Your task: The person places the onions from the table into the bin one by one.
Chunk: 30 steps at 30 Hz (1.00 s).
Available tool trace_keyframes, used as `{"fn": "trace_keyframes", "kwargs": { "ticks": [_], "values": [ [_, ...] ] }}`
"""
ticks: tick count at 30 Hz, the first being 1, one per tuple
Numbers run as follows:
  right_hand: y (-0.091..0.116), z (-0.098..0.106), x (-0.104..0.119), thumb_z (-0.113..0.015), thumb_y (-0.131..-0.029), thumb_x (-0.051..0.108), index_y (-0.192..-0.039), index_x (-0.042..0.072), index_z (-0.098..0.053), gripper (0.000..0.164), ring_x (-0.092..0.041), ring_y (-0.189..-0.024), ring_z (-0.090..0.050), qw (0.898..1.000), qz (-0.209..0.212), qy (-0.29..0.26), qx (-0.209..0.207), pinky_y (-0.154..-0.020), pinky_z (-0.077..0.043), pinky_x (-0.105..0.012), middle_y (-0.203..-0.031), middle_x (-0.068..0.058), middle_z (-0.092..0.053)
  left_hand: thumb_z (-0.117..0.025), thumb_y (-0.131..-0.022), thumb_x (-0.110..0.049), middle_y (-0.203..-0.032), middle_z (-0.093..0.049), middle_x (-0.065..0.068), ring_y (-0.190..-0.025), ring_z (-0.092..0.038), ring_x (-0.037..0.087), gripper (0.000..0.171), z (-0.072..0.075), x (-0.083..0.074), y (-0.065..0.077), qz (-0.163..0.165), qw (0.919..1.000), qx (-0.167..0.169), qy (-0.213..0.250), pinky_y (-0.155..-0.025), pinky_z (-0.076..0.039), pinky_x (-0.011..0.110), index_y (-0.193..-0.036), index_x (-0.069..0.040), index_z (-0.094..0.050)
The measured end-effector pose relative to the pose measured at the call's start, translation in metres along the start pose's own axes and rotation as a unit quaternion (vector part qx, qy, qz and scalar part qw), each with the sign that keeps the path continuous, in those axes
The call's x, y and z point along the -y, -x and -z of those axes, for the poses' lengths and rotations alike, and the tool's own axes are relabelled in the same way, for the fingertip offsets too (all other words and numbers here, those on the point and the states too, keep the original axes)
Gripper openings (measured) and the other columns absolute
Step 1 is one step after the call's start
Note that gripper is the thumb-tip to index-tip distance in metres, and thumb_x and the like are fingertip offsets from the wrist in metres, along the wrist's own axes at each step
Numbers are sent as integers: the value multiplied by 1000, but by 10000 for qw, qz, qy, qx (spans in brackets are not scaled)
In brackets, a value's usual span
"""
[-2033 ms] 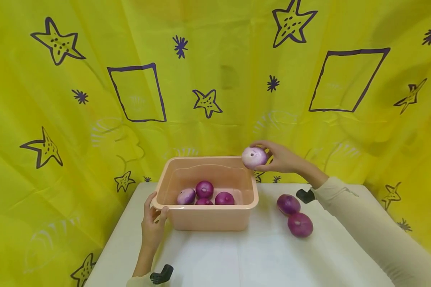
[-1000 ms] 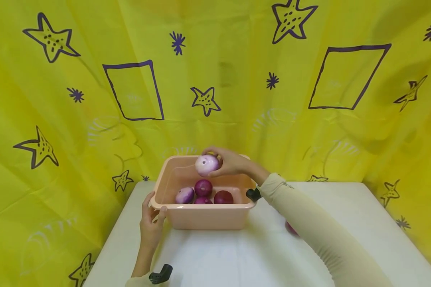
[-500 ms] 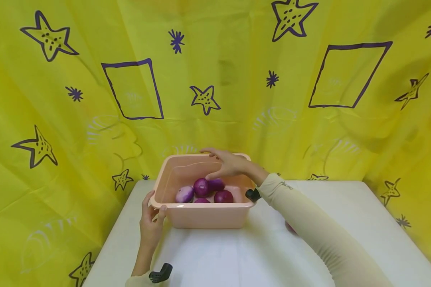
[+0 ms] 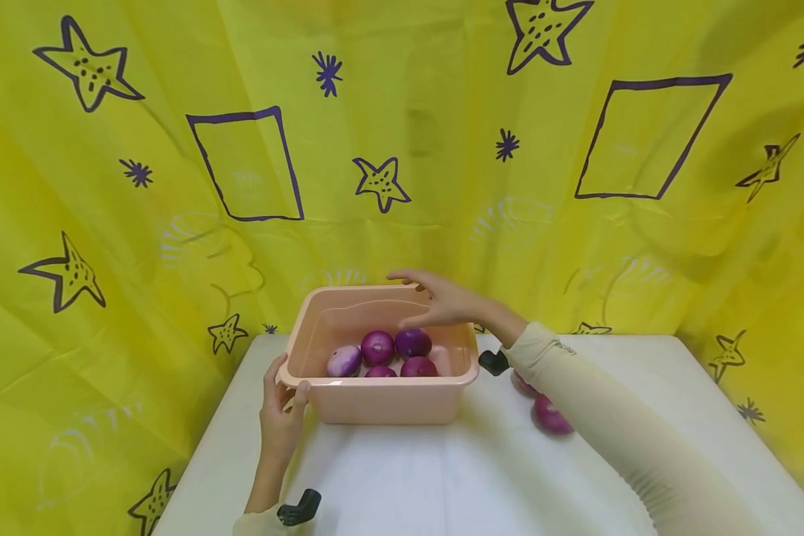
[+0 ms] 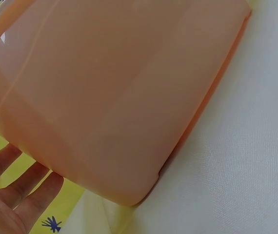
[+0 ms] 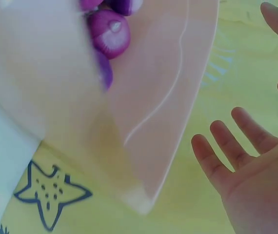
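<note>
A peach plastic tub point(image 4: 383, 402) stands on the white table with several red onions point(image 4: 378, 348) inside. At its front left corner, my left hand point(image 4: 281, 424) grips the rim, thumb in front and fingers along the side. The left wrist view shows those fingers point(image 5: 41, 195) against the tub wall. Above the tub's right back rim my right hand point(image 4: 445, 301) hovers with fingers spread, holding nothing. Just below its thumb lies a dark purple onion point(image 4: 413, 343) in the tub. The right wrist view shows the spread fingers point(image 6: 248, 131) apart from the tub.
Two more red onions lie on the table right of the tub: one point(image 4: 552, 415) nearer, the other point(image 4: 524, 383) partly hidden by the right sleeve point(image 4: 616, 432). Behind the table point(image 4: 402, 476) hangs a yellow curtain point(image 4: 442, 97) with drawn stars.
My right hand carried a pale purple onion from the right over the tub and let it go inside. It has since drawn slightly back to the right. My left hand stays at the corner.
</note>
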State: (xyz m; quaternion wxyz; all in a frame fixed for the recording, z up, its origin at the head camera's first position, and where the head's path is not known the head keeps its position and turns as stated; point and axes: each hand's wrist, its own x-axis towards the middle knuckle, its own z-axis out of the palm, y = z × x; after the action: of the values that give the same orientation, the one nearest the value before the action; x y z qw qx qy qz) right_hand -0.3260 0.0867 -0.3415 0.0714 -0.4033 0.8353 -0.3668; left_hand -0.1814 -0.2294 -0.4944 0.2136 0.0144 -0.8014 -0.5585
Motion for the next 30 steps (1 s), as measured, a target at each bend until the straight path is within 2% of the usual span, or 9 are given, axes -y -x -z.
{"fn": "trace_keyframes", "kwargs": {
  "ticks": [3, 6, 17, 24, 30],
  "values": [
    [13, 6, -2, -85, -84, 24, -155, 10, -42, 84, -43, -138, -44, 9997, 164, 46, -149, -110, -40, -61, -153, -21, -46, -57, -105, -26, -160, -41, 15, -124, -59, 37, 62, -1, 0, 0, -24, 10000, -3, 11, -89, -50, 18, -160, -28, -28],
    [31, 13, -7, -84, -85, 24, -154, 9, -42, 82, -42, -133, -49, 9994, 143, 67, -307, -107, -42, -64, -152, -22, -47, -57, -105, -25, -160, -40, 16, -124, -59, 38, 62, -2, 1, 0, -29, 10000, -5, 37, -85, -47, 13, -160, -28, -28],
    [110, 39, -38, -86, -84, 28, -155, 15, -43, 84, -38, -127, -54, 9933, -550, 384, -944, -100, -48, -61, -153, -14, -47, -58, -105, -24, -160, -41, 17, -123, -59, 38, 62, -3, -1, 0, -105, 9999, 17, 100, -85, -47, 12, -160, -27, -29],
    [159, 41, -58, -84, -86, 31, -155, 17, -41, 82, -42, -126, -54, 9886, -1012, 484, -1004, -99, -48, -64, -152, -18, -46, -59, -104, -21, -160, -42, 16, -124, -59, 37, 63, 0, -3, 1, -99, 9998, -27, 182, -84, -47, 11, -160, -26, -29],
    [195, 39, -71, -83, -87, 32, -156, 15, -39, 83, -43, -123, -56, 9853, -1280, 516, -1012, -95, -51, -62, -149, -22, -47, -59, -104, -20, -161, -40, 16, -124, -58, 37, 64, -1, -4, 2, -83, 9998, 11, 172, -85, -48, 12, -161, -24, -28]
  ]
}}
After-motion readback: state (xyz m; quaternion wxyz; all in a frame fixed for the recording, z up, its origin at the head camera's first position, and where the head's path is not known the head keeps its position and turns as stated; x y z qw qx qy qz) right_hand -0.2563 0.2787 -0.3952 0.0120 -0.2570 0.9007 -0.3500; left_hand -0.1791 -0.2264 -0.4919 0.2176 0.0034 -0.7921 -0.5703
